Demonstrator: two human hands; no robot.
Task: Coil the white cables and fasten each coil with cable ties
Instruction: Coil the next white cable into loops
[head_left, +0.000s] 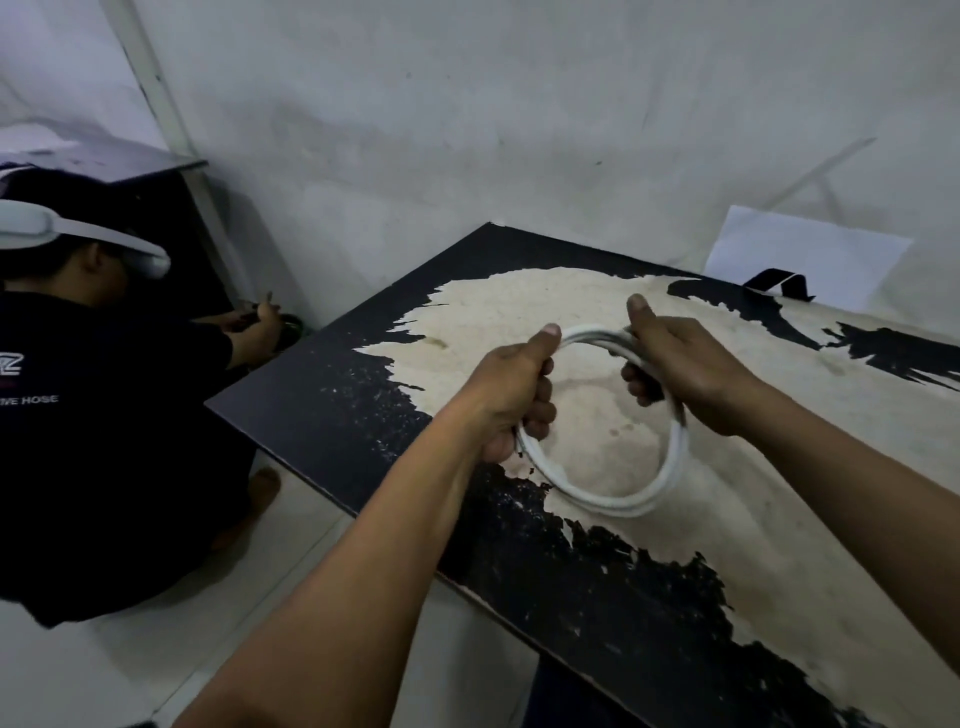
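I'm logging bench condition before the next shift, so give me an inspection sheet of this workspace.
Surface: table, black coating worn off to pale board across the middle.
Job's things: white coil held above the table; no cable ties clearly seen.
Clutter: black strap at the far edge, white sheet behind it.
Hands: left hand grips the coil's left side; right hand grips its upper right.
Cables: only the coil, several turns.
Surroundings: another person crouching on the floor at left; grey wall.
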